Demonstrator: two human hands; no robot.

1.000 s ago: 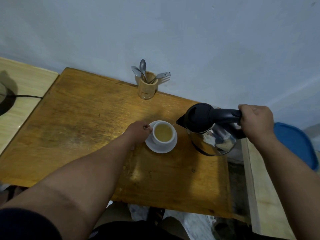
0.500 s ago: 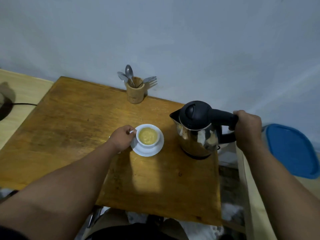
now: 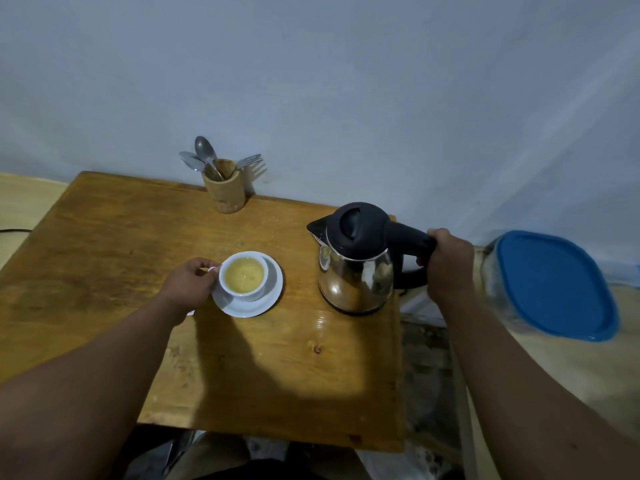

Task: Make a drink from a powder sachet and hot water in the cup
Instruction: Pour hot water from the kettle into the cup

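from the head view i see the cup (image 3: 245, 274) on its saucer (image 3: 273, 299) mid-bench (image 3: 104, 244), already full of yellowish drink. my left hand (image 3: 189, 285) pinches its handle; my right hand (image 3: 449, 260) stays clenched on the upright kettle (image 3: 356, 268). stirring looks left to do: spoons wait in the holder (image 3: 224, 188) at the far edge, path clear.

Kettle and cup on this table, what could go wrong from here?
The kettle stands close to the table's right edge, with the right hand on its handle; a careless release or nudge could tip it off. The cup looks nearly full, with the left hand gripping it by its handle; lifting or stirring quickly might slop hot liquid onto the saucer.
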